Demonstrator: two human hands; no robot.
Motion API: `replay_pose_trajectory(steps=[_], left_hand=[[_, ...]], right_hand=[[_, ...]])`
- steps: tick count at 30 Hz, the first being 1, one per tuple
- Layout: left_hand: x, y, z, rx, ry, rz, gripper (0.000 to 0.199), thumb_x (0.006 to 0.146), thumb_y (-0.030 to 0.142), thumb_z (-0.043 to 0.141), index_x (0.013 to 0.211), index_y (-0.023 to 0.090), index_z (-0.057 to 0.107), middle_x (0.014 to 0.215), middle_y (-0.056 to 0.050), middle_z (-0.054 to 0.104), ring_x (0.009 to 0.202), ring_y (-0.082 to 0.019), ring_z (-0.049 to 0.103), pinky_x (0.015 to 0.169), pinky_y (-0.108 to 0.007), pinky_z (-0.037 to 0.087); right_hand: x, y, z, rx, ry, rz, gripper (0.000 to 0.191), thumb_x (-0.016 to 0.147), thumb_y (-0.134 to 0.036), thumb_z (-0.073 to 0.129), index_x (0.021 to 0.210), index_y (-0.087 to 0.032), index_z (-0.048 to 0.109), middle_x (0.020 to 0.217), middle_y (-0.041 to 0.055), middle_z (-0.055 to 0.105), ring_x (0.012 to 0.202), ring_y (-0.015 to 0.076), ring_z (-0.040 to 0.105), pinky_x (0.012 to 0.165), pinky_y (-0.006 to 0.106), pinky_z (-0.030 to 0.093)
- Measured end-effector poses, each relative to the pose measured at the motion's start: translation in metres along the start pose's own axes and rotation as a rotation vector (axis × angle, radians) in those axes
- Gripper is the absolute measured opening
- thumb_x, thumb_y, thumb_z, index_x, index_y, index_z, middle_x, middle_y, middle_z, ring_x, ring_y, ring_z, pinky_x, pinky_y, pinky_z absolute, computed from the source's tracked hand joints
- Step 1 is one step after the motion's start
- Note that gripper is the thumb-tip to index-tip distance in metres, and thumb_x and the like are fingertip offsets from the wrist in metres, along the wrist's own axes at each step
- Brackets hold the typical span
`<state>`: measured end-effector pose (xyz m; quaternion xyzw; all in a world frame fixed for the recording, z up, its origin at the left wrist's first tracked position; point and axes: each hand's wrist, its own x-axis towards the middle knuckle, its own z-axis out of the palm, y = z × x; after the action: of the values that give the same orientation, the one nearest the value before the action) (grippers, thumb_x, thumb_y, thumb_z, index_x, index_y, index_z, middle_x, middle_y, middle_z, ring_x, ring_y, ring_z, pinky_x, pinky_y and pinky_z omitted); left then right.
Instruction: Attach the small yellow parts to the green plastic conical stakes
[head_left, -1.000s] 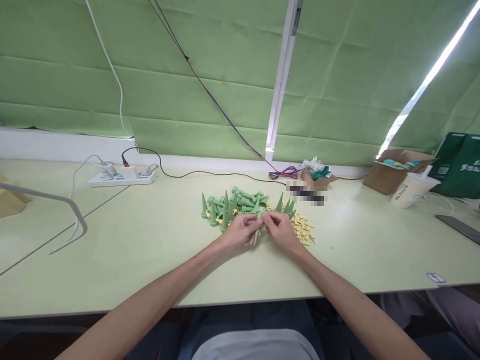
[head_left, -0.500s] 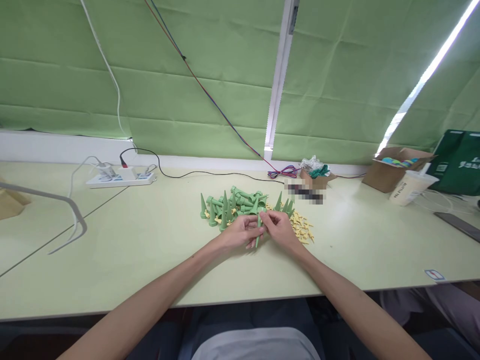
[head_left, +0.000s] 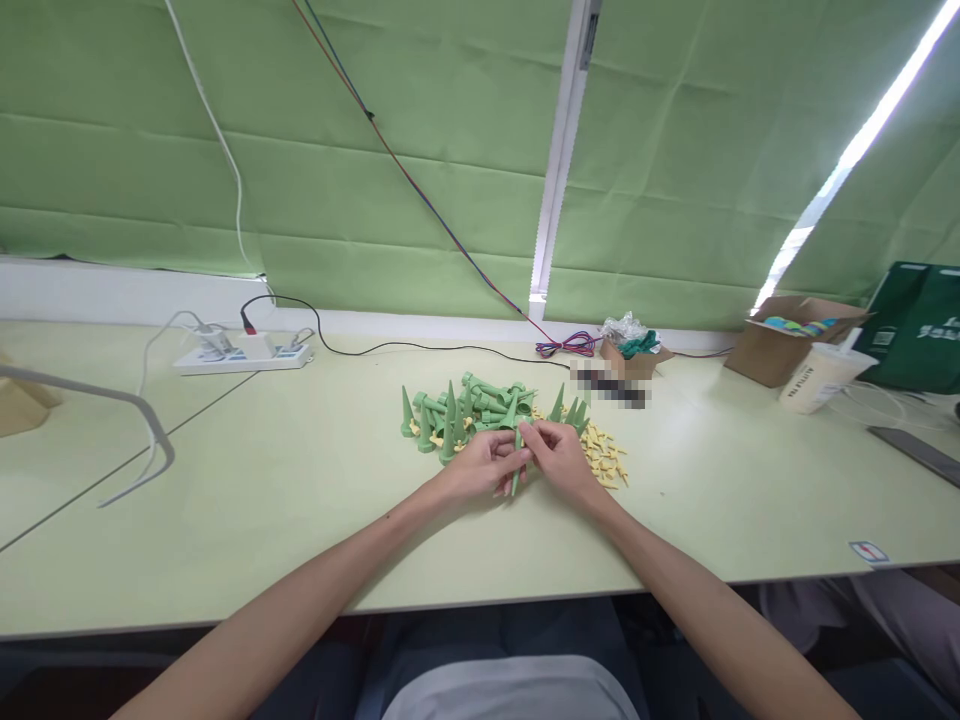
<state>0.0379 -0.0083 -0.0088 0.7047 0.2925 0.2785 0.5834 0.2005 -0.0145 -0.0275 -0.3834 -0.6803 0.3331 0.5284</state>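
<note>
A green pointed spike (head_left: 515, 478) hangs tip down between my two hands near the middle of the table. My left hand (head_left: 487, 465) has its fingers wrapped round the spike from the left. From the right, my right hand (head_left: 556, 455) pinches its upper end, where the fingers hide part of it. Just behind the hands lies a pile of green spikes (head_left: 487, 390), with several standing upright (head_left: 448, 435) at its left. Small yellow pieces (head_left: 606, 455) are scattered to the right of my right hand.
A white power strip (head_left: 244, 355) lies at the back left of the table (head_left: 262, 500). Towards the right are a small open carton (head_left: 634, 360), a larger cardboard box (head_left: 772, 350), a cup with a straw (head_left: 821, 380) and a dark flat object (head_left: 915, 452).
</note>
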Motion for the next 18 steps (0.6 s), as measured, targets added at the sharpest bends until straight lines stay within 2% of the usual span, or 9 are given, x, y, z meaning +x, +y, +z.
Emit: replay_pose_trajectory(steps=[7, 13, 18], left_hand=[[-0.001, 0.0018, 0.0033, 0.015, 0.042, 0.032, 0.046, 0.086, 0.058, 0.055, 0.091, 0.012, 0.061, 0.068, -0.001, 0.058, 0.045, -0.008, 0.048, 0.042, -0.021, 0.037], [-0.0016, -0.0007, 0.0046, 0.051, 0.068, 0.028, 0.045, 0.087, 0.059, 0.052, 0.086, 0.014, 0.059, 0.061, 0.0, 0.058, 0.043, -0.009, 0.047, 0.042, -0.022, 0.034], [-0.0014, -0.0042, 0.0042, 0.078, 0.087, 0.033, 0.044, 0.087, 0.059, 0.051, 0.086, 0.015, 0.058, 0.059, 0.0, 0.057, 0.042, -0.01, 0.046, 0.042, -0.023, 0.033]], right_hand=[[-0.0001, -0.0028, 0.0013, 0.008, -0.023, 0.001, 0.043, 0.09, -0.046, 0.057, 0.057, -0.019, 0.046, 0.045, -0.0047, 0.046, 0.042, 0.0128, 0.055, 0.044, 0.024, 0.033], [-0.0002, 0.0003, 0.0015, -0.061, -0.009, 0.004, 0.047, 0.093, -0.05, 0.05, 0.057, -0.019, 0.044, 0.047, -0.0048, 0.041, 0.043, 0.0097, 0.041, 0.045, 0.025, 0.03], [-0.0011, -0.0005, 0.0018, -0.076, -0.017, 0.002, 0.05, 0.093, -0.052, 0.048, 0.056, -0.02, 0.042, 0.048, -0.0046, 0.039, 0.045, 0.0096, 0.038, 0.046, 0.025, 0.03]])
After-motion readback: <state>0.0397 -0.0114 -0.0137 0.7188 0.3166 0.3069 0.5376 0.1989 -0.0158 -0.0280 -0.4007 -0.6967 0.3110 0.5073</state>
